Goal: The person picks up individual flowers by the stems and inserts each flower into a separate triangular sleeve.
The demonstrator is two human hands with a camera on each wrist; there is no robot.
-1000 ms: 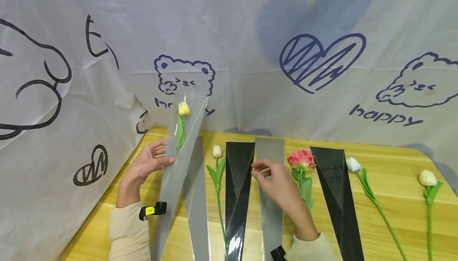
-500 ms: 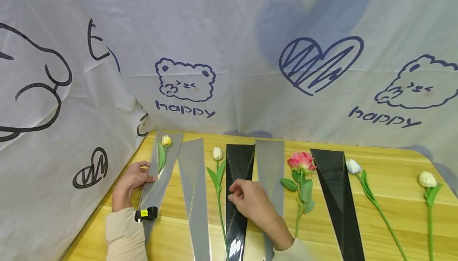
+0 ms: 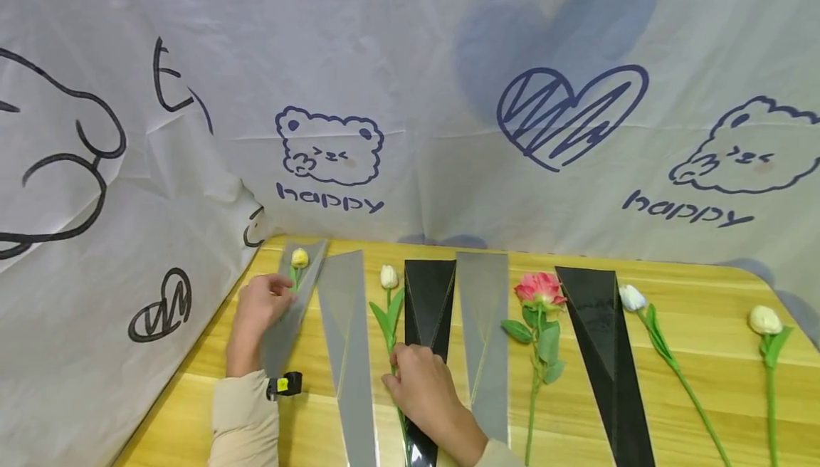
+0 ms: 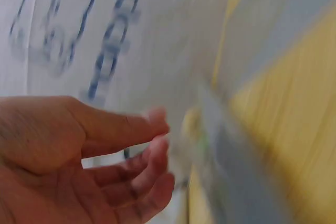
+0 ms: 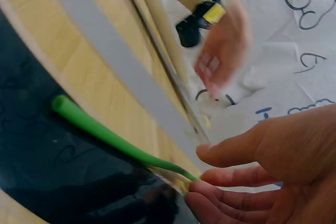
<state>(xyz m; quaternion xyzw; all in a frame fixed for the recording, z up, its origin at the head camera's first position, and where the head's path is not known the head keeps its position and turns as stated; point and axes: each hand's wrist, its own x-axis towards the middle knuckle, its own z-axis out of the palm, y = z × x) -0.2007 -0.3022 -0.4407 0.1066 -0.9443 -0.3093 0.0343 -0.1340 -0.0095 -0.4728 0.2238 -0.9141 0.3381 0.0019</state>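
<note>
A yellow tulip lies in a grey flower sleeve at the left of the table. Over that sleeve's left edge, my left hand hovers with loosely bent fingers and nothing between them, as the left wrist view shows. A white tulip with a long green stem lies beside a black sleeve. My right hand is at this stem, fingertips right against it. In the right wrist view the thumb stands apart from the fingers, and the stem's far end meets the fingertips.
Two more grey sleeves and another black sleeve lie on the wooden table. A pink flower, a bluish-white tulip and a cream tulip lie towards the right. A printed white cloth hangs behind.
The left hand lowered the sleeved yellow tulip from upright onto the table, then let go and rose slightly. The right hand moved left, from the grey sleeve across the black one to the white tulip's stem.
</note>
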